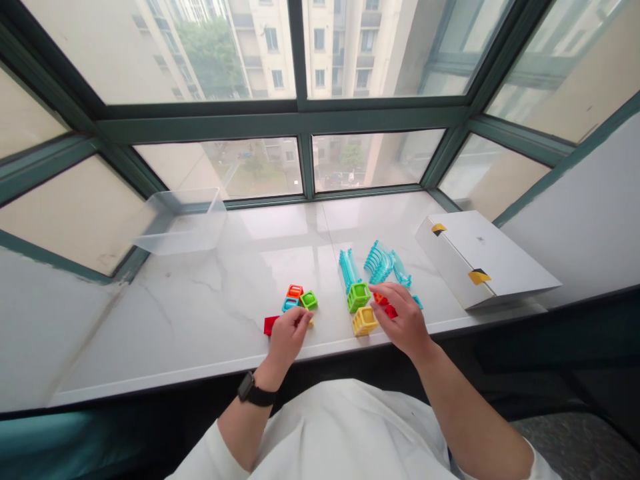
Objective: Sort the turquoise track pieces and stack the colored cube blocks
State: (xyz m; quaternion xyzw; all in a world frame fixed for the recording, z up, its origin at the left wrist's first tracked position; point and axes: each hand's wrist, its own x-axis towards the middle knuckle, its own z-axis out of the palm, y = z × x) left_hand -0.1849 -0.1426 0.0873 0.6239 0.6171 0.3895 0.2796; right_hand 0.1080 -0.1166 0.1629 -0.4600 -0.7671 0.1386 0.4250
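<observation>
Left hand (290, 329), fingertips narrow, grip impossible to tell, just beside a red block (271, 325) on the near surface (200, 300); right hand (404, 321), fingers curved, hold unclear, over red pieces (391, 311); green block (358, 297) and yellow block (365, 321) just left; turquoise ribbed pieces (380, 263) farther off

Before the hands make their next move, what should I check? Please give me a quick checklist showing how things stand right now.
1. Left hand empty: cannot tell; its fingertips' grip is unclear.
2. Right hand empty: cannot tell; it covers part of the blocks beneath.
3. Yellow hollow plastic block well back from the white marbled sill's front edge: not ok; it sits close.
4. Clear plastic bin apart from both hands: ok.
5. White box with yellow-and-black tape apart from both hands: ok.
</observation>
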